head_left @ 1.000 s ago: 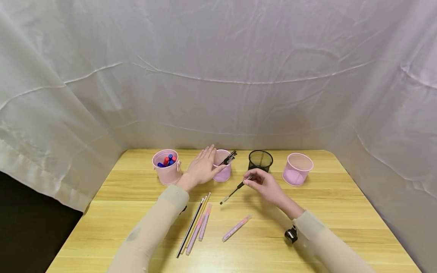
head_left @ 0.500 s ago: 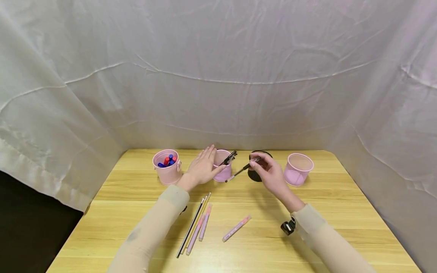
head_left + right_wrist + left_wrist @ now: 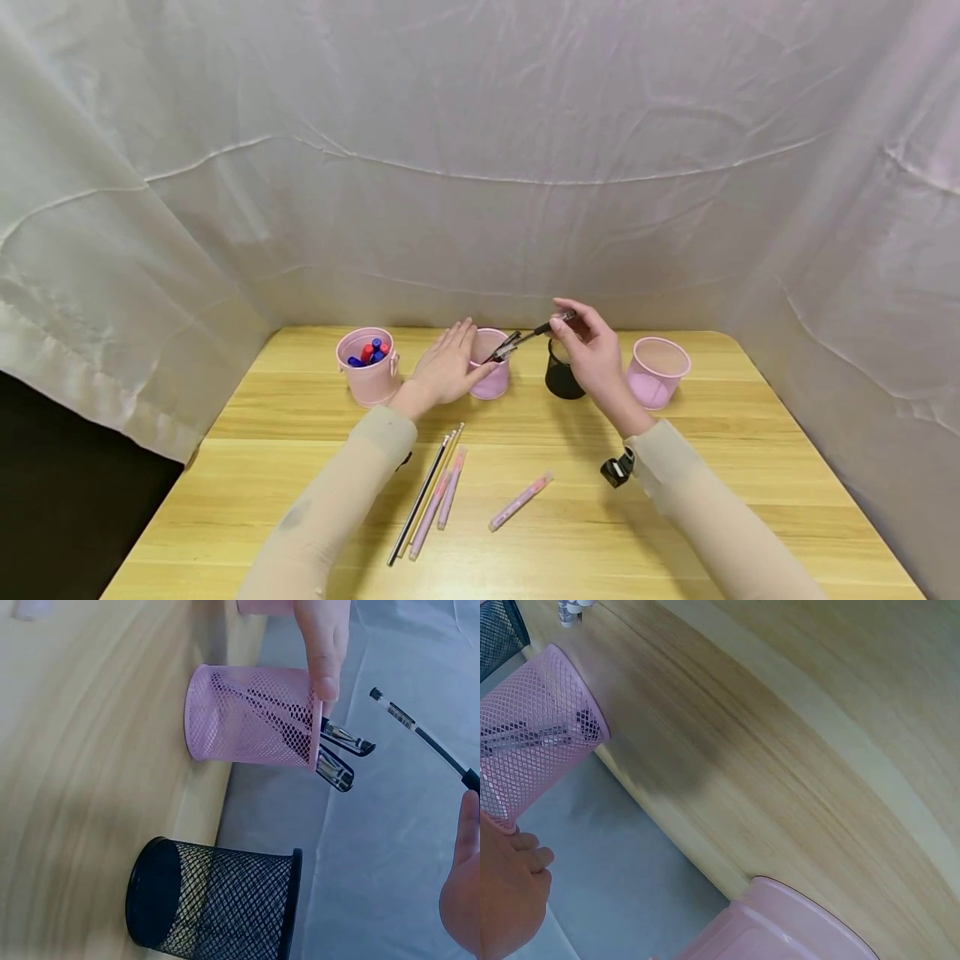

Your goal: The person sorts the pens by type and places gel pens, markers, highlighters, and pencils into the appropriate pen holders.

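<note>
Grey curtain [image 3: 480, 167] backs our wooden counter [image 3: 750, 433]; near its far edge, our straight-fingered left hand [image 3: 441, 369] touches a pink cup [image 3: 491, 387], our right hand [image 3: 594, 352] pinches a pen [image 3: 542, 330].

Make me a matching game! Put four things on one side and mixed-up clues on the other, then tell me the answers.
1. left hand
2. right hand
3. black mesh cup
4. pink bucket

A. stands between two pink cups
B. has red and blue things inside
C. holds a pen
D. touches a pink cup

Pairs: 1-D, 2-C, 3-A, 4-B
</note>
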Demonstrator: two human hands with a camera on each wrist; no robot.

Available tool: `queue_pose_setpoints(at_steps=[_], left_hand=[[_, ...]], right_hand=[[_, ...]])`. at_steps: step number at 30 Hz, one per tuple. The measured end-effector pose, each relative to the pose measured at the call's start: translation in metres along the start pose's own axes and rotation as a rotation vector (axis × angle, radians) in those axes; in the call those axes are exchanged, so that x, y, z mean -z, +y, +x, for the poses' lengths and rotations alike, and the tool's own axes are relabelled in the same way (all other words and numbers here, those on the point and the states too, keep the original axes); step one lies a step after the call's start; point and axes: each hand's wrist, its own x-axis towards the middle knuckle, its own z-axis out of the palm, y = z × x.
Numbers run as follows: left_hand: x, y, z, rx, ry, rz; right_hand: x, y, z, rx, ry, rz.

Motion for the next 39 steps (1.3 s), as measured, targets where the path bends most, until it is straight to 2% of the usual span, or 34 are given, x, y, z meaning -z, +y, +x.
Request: queue_pose_setpoints(at_steps=[8, 17, 21, 33, 39], left_hand=[[0.000, 0.002, 0.000, 0.004, -0.009, 0.003], [0.000, 0.003, 0.000, 0.006, -0.007, -0.009], [0.000, 0.003, -0.001, 0.005, -0.005, -0.010], [-0.001, 0.001, 0.000, -0.001, 0.017, -0.014], [-0.001, 0.001, 0.001, 0.000, 0.008, -0.007]], right_hand=[[-0.012, 0.010, 0.011, 0.007, 0.012, -0.023], [-0.020, 0.027, 0.007, -0.017, -0.064, -0.176], [-0.023, 0.033, 0.003, -0.043, -0.094, -0.208], [-0.033, 0.051, -0.003, -0.097, -0.104, -0.140], [-0.036, 0.056, -0.006, -0.078, -0.120, -0.246]])
